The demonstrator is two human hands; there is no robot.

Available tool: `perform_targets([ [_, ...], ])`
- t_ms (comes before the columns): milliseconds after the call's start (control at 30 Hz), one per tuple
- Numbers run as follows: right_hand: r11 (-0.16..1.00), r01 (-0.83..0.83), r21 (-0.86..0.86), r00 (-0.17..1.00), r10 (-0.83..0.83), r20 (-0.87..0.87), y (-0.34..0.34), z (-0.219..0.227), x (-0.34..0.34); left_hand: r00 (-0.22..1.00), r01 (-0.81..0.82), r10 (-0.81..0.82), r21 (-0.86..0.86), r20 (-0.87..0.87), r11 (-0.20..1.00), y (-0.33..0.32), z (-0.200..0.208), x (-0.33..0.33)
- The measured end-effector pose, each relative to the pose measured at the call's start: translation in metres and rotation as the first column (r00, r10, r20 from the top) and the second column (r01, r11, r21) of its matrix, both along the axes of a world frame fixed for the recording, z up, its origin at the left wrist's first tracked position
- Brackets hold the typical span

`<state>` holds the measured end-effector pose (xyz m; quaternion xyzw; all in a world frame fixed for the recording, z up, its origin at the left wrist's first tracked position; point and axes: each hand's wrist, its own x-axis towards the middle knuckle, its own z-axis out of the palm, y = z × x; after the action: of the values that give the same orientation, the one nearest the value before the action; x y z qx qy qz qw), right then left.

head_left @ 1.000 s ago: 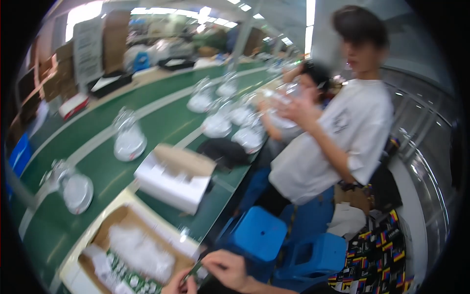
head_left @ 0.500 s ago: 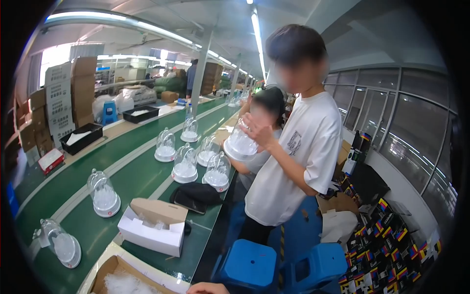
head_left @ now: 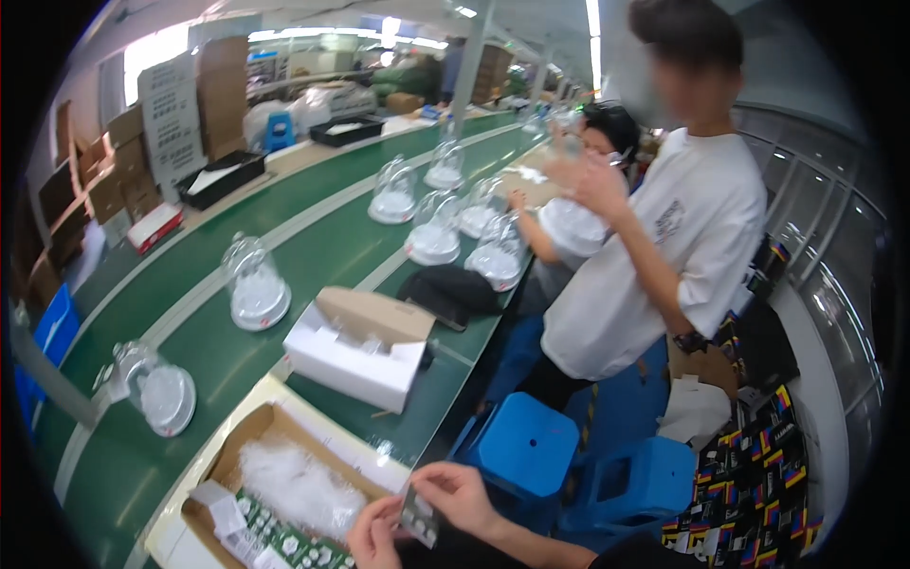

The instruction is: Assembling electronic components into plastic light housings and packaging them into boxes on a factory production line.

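Note:
Low in the head view, my right hand (head_left: 462, 497) pinches the top edge of a small flat green piece with pale spots, like a circuit board (head_left: 418, 521). My left hand (head_left: 375, 533) closes its fingers at the piece's left side. Just beyond my hands lies an open cardboard box (head_left: 327, 429). Inside it are a tangle of thin white strands (head_left: 294, 479) and several similar green pieces (head_left: 284, 539) with white parts.
A white carton (head_left: 353, 372) and a black cap (head_left: 453, 289) lie on the green work surface (head_left: 213, 368). Several clear domes on white bases, one tipped (head_left: 166, 396), stand there. At right a co-worker in a white shirt (head_left: 654, 256) handles a dome near blue stools (head_left: 529, 444).
The view has shifted, so the scene sits further right and the cardboard box shows more fully. Both my hands have come into sight with the green piece; only one hand's edge showed before.

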<state>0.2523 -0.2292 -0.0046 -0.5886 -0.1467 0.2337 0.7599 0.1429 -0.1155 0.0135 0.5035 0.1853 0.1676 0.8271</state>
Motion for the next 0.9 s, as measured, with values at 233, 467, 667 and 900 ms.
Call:
perform_targets([
  [233, 0.997, -0.06, -0.051, 0.971, 0.07, 0.23, -0.001, 0.0, -0.025, 0.999, -0.039, 0.04, 0.15, -0.002, 0.988, -0.008, -0.008, -0.009],
  [467, 0.987, -0.058, -0.148, 0.871, 0.123, 0.476, -0.003, -0.003, -0.022, 0.995, -0.062, 0.081, 0.266, -0.061, 0.962, -0.004, -0.044, -0.011],
  [667, 0.994, -0.043, -0.104, 0.785, 0.098, 0.612, -0.005, 0.002, -0.021, 0.999, -0.01, 0.027, 0.642, -0.017, 0.767, 0.009, -0.062, -0.016],
  [900, 0.998, -0.032, -0.048, 0.592, 0.058, 0.804, -0.01, 0.033, -0.031, 0.999, -0.016, 0.033, 0.433, -0.033, 0.901, 0.009, -0.057, -0.023],
])
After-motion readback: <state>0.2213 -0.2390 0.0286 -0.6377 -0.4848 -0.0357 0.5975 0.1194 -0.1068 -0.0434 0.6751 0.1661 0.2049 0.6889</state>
